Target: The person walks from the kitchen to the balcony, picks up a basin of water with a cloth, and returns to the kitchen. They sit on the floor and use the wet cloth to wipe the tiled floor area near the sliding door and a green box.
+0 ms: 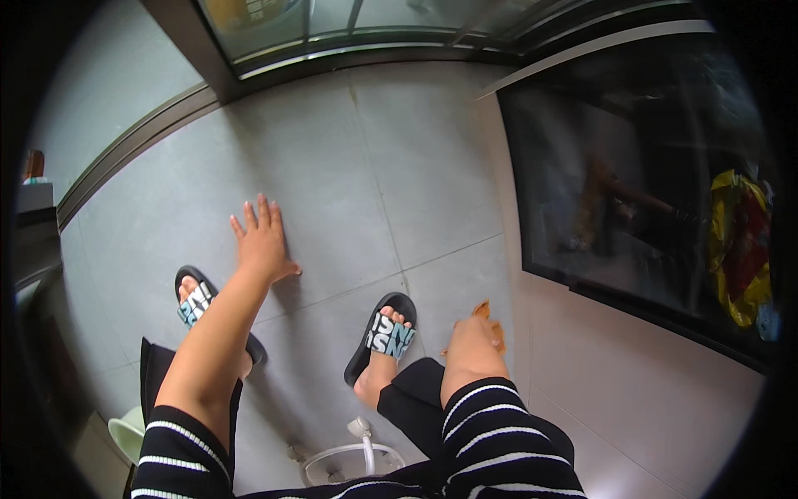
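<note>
My left hand (262, 243) is stretched out over the grey tiled floor (324, 158), fingers spread and nothing in it. Whether its palm touches the tiles, I cannot tell. My right hand (475, 339) is low at the right, beside my right slipper, closed on an orange-brown crumpled cloth (482, 311). Parts of the cloth stick out past the fingers; the rest is hidden beneath the hand. Black slippers with a patterned strap, a left slipper (196, 301) and a right slipper (391, 337), are on my feet.
A light cabinet (598, 366) with a dark glossy panel (598, 183) stands at the right; a yellow and red plastic bag (740, 249) shows there. A glass door (374, 21) in a dark frame closes the far side. Behind my feet are a white wheeled base (359, 453) and a pale green bin (126, 432).
</note>
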### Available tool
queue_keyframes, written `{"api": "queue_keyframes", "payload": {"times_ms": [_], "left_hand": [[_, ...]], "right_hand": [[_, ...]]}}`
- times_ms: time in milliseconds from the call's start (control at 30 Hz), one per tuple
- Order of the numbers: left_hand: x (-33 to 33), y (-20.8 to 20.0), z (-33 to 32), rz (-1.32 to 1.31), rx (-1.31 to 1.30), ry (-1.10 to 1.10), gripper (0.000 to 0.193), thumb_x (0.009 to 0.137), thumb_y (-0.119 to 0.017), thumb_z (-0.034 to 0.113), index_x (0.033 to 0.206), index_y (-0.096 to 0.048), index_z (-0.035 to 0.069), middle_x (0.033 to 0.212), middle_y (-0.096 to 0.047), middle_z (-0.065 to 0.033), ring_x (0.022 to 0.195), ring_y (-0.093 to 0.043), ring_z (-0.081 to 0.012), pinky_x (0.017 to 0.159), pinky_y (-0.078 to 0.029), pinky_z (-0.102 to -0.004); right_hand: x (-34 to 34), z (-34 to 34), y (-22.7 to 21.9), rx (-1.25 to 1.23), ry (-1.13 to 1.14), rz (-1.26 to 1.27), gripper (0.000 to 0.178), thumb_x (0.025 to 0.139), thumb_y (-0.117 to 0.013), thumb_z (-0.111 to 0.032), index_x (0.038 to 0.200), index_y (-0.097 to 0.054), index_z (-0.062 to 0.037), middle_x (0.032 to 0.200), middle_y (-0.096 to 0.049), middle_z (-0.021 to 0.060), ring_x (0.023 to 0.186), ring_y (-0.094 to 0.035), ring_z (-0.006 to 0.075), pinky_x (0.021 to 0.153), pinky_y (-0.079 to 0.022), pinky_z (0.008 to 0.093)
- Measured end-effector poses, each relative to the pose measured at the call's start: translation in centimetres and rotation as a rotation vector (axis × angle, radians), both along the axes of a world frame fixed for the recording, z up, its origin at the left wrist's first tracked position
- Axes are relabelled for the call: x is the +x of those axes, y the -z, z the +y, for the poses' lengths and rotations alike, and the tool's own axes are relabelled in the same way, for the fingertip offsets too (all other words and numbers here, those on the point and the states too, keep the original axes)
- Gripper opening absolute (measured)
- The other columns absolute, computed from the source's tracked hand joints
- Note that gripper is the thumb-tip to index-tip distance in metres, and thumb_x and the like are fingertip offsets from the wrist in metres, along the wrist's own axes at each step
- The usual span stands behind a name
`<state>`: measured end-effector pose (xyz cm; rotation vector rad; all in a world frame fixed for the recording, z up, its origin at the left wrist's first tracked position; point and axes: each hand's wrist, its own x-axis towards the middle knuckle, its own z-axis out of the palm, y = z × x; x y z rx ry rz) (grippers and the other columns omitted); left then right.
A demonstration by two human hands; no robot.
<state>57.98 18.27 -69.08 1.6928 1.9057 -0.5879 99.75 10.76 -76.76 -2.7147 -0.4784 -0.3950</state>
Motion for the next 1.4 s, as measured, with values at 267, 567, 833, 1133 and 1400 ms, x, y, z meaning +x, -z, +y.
{"api": "queue_keyframes", "payload": {"times_ms": [267, 567, 833, 1133, 1400], "left_hand": [[-1.2, -0.3, -0.5, 0.052, 0.010, 0.072, 0.128, 0.051, -0.086, 0.053, 0.149, -0.020, 0.004, 0.157, -0.011, -0.0180, 0.144, -0.015, -0.0395, 0.110, -0.011, -0.0663], [-6.9, -8.6, -0.6, 0.093, 0.053, -0.039, 0.075, 0.073, -0.072, 0.044, 0.137, -0.047, 0.014, 0.135, -0.054, -0.0086, 0.135, -0.040, -0.0281, 0.106, -0.010, -0.0715], [-10.4, -19.9, -13.5, 0.032, 0.348, -0.142, 0.064, 0.077, -0.072, 0.042, 0.132, -0.052, 0.015, 0.140, -0.050, -0.0054, 0.136, -0.038, -0.0270, 0.107, -0.007, -0.0706], [-13.9, -27.0, -24.2, 0.190, 0.352, -0.313, 0.063, 0.077, -0.072, 0.044, 0.129, -0.054, 0.015, 0.136, -0.052, -0.0061, 0.130, -0.044, -0.0246, 0.105, -0.014, -0.0726], [-13.2, -22.1, -32.3, -0.011, 0.234, -0.267, 0.063, 0.080, -0.069, 0.045, 0.132, -0.051, 0.014, 0.134, -0.053, -0.0098, 0.131, -0.043, -0.0286, 0.106, -0.009, -0.0729]], "right_hand": [[-19.3, 6.0, 3.3, -0.111, -0.810, 0.120, 0.042, 0.087, -0.054, -0.016, 0.128, -0.053, -0.0265, 0.141, -0.046, 0.0063, 0.133, -0.037, 0.0337, 0.105, -0.025, 0.0646], [-29.1, -7.8, -2.6, -0.348, -1.446, 0.643, 0.034, 0.085, -0.051, -0.006, 0.114, -0.057, -0.0234, 0.132, -0.046, -0.0014, 0.131, -0.035, 0.0278, 0.108, -0.017, 0.0682], [-26.5, -1.0, -10.4, -0.916, -1.416, 0.772, 0.061, 0.079, -0.059, -0.012, 0.136, -0.049, -0.0328, 0.151, -0.032, -0.0030, 0.140, -0.025, 0.0315, 0.111, -0.022, 0.0603], [-24.2, 2.8, -16.0, -0.603, -1.393, 0.708, 0.044, 0.083, -0.063, -0.021, 0.127, -0.059, -0.0157, 0.128, -0.058, 0.0108, 0.121, -0.052, 0.0309, 0.100, -0.044, 0.0422], [-22.5, -4.2, -13.5, -0.795, -1.464, 0.570, 0.059, 0.079, -0.069, -0.025, 0.134, -0.051, -0.0095, 0.131, -0.055, 0.0183, 0.123, -0.051, 0.0318, 0.102, -0.043, 0.0392]]}}
